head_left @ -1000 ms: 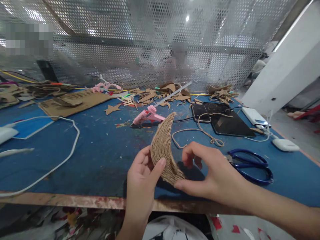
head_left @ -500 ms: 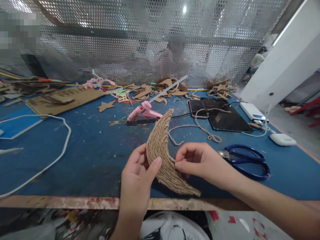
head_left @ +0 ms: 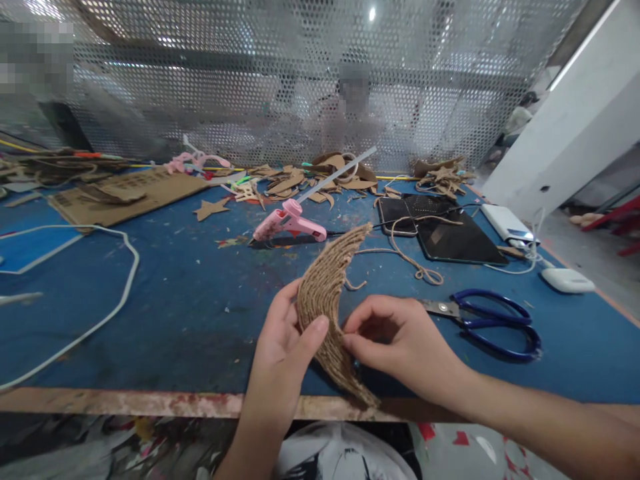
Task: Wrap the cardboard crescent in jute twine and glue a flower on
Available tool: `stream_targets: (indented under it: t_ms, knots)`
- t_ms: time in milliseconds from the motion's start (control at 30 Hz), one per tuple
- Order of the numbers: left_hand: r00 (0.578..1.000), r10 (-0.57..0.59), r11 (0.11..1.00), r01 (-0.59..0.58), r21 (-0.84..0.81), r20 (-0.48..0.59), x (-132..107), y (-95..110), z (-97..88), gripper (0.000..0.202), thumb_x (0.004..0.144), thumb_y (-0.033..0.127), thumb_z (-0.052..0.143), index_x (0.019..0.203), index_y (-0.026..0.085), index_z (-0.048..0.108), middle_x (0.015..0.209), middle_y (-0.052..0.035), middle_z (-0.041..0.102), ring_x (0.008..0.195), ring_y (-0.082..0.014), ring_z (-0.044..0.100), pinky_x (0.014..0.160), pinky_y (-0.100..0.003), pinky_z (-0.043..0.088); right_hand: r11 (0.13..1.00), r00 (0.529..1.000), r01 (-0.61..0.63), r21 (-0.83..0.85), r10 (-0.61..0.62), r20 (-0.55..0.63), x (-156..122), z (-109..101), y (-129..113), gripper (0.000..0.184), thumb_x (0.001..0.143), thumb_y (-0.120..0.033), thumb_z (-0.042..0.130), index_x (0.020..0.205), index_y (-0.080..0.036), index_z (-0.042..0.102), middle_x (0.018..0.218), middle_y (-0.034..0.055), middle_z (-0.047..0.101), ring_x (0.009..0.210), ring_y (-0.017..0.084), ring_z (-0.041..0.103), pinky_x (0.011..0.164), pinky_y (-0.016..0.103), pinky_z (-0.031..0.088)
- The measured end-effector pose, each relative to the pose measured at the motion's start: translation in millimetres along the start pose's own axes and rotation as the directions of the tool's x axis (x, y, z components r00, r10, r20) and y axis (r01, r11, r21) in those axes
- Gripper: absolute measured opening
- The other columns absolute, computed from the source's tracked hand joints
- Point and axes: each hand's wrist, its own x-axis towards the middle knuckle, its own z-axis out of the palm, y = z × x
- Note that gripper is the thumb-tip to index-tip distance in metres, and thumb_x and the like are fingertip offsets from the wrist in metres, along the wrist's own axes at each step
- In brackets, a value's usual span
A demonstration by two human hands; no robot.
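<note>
A crescent covered in rows of brown twine [head_left: 325, 287] is held up over the table's front edge. My left hand [head_left: 285, 340] grips its outer curve, thumb across the front and fingers behind. At the inner curve, my right hand [head_left: 390, 333] pinches the crescent's edge between thumb and forefinger; whether a loose twine end is in that pinch cannot be made out. Blue-handled scissors [head_left: 485, 323] lie just right of my right hand, their blades partly hidden by it. Beyond the crescent a pink glue gun [head_left: 290, 223] rests with a long glue stick in its back.
A loose length of twine [head_left: 400, 253] lies near a phone [head_left: 397, 217] and a black tablet [head_left: 455, 237]. Cardboard scraps [head_left: 285, 183] and a cardboard star [head_left: 211, 209] lie farther back. A white cable [head_left: 133, 267] curves at left. Perforated metal sheeting [head_left: 225, 87] stands behind the table.
The crescent has turned, its upper tip swinging right and its lower tip left. My left hand has shifted slightly right with it; my right hand stays pinched at the inner edge.
</note>
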Motion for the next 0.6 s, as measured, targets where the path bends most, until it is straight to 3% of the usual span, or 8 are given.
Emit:
stream_targets:
  t_ms: [167, 600]
  knots:
    - [0.999, 0.002, 1.0, -0.003, -0.019, -0.036, -2.8, 0.8, 4.8, 0.046, 0.075, 0.023, 0.069, 0.118, 0.023, 0.053, 0.113, -0.0059, 0.065, 0.105, -0.0207, 0.062, 0.092, -0.03, 0.048, 0.996, 0.999, 0.042, -0.075, -0.042, 0.002, -0.5, 1.4, 0.7, 0.003, 0.074, -0.018, 0.066, 0.072, -0.019, 0.063, 0.067, -0.0034, 0.064, 0.059, 0.008, 0.056, 0.056, 0.02, 0.046]
    - [0.996, -0.037, 0.998, 0.032, -0.055, -0.077, -5.0, 2.5, 7.1, 0.043, 0.071, 0.02, 0.072, 0.111, 0.022, 0.056, 0.105, -0.0035, 0.065, 0.097, -0.0181, 0.062, 0.088, -0.027, 0.047, 0.982, 0.994, 0.111, -0.154, -0.109, 0.019, -2.0, 0.0, -0.5, 0.006, 0.075, -0.016, 0.065, 0.071, -0.019, 0.063, 0.065, -0.0044, 0.063, 0.057, 0.007, 0.055, 0.054, 0.017, 0.044]
